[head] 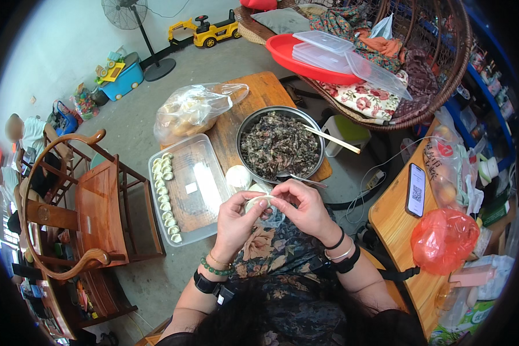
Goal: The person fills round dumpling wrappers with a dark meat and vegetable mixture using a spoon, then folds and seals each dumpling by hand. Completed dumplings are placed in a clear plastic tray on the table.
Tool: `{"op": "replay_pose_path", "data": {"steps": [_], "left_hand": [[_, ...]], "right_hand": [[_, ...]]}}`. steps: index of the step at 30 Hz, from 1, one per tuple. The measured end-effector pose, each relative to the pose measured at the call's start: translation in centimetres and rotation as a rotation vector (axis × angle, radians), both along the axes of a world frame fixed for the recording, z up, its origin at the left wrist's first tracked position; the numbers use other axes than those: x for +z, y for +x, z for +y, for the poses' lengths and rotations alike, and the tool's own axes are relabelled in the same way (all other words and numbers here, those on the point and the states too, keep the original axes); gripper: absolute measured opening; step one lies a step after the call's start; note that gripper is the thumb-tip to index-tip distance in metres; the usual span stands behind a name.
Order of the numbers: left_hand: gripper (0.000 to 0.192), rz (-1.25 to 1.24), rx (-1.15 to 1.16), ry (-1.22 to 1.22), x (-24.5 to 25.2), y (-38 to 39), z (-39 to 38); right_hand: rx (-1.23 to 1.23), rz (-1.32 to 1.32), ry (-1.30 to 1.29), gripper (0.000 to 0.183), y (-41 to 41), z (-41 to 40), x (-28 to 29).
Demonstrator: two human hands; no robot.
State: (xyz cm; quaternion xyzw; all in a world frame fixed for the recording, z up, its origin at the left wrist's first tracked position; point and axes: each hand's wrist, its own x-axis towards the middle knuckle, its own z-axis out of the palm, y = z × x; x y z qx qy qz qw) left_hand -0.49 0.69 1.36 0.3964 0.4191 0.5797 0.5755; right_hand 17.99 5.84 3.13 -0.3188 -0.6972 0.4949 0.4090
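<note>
Between both hands, above my lap, is a pale dumpling wrapper [259, 201], pinched at its edges; whether it holds filling is hidden. My left hand [240, 216] grips its left side, my right hand [297, 206] its right side. Just beyond them stands a steel bowl [238, 149] of dark chopped filling [281, 145], with wooden chopsticks [335, 140] and a metal spoon [307, 179] resting in it. A stack of round wrappers [238, 177] lies left of the bowl's near side. Folded dumplings [162, 197] line the left side of a clear plastic tray [222, 173].
A plastic bag of round yellowish items [190, 114] lies behind the tray on a wooden table [264, 86]. At right, a side table [393, 207] holds a phone [415, 190] and a red bag [444, 242]. A wooden armchair [97, 203] stands left; two people sit beyond.
</note>
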Motion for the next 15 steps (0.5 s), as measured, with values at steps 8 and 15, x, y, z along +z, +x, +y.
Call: {"op": "replay_pose_path", "data": {"steps": [8, 15], "left_hand": [[0.017, -0.100, 0.038, -0.023, -0.09, 0.12, 0.14], [0.016, -0.040, 0.028, -0.003, 0.08, 0.10, 0.21]], "right_hand": [[0.025, 0.059, -0.331, 0.012, 0.45, -0.12, -0.74], [0.034, -0.033, -0.010, 0.011, 0.44, 0.04, -0.11]]}}
